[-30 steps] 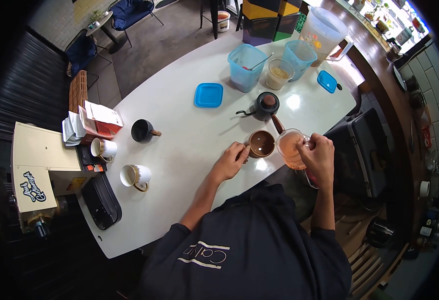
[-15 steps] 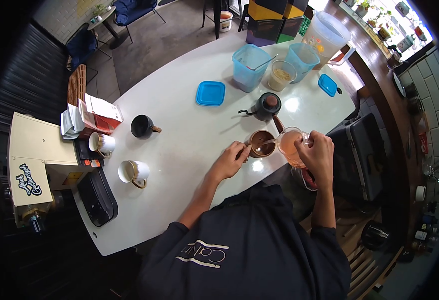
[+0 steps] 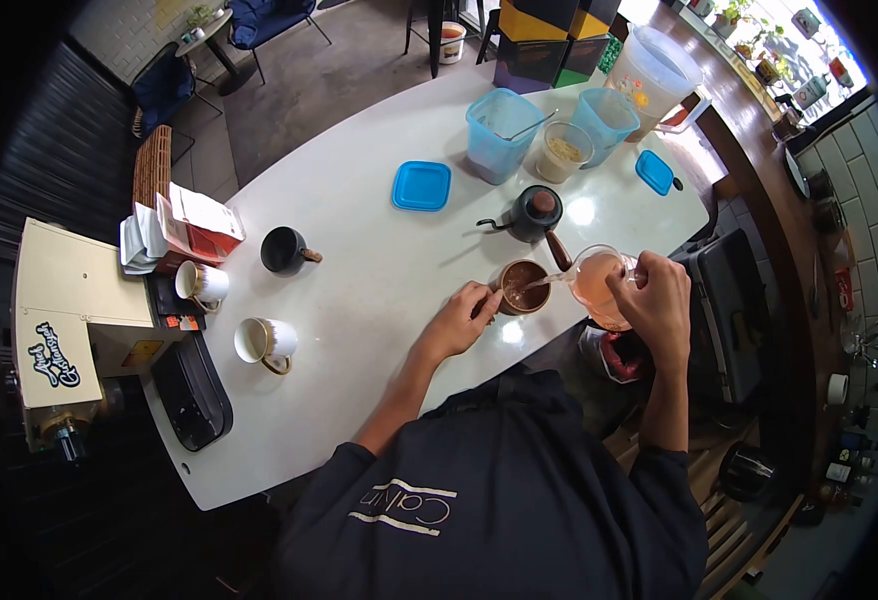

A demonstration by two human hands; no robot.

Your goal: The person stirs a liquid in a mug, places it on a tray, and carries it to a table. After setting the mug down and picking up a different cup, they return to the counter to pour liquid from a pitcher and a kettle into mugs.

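Observation:
My left hand is closed at the near left side of a brown cup, gripping it where its handle would be; the fingers cover that part. Brown liquid with a bubbly surface is in the cup. In my right hand is a clear glass jug, held by its handle and tilted left over the table's edge. A thin stream runs from its spout into the cup. Just beyond the cup stands a black gooseneck kettle with a wooden handle.
Blue tubs, a small tub and a large plastic pitcher stand at the far right. Blue lids lie on the white table. A black cup and white mugs are left, near a cream machine.
My right hand has shifted right and slightly up with the jug, and the stream is longer. The liquid in the cup looks higher and more bubbly. My left hand stays on the cup.

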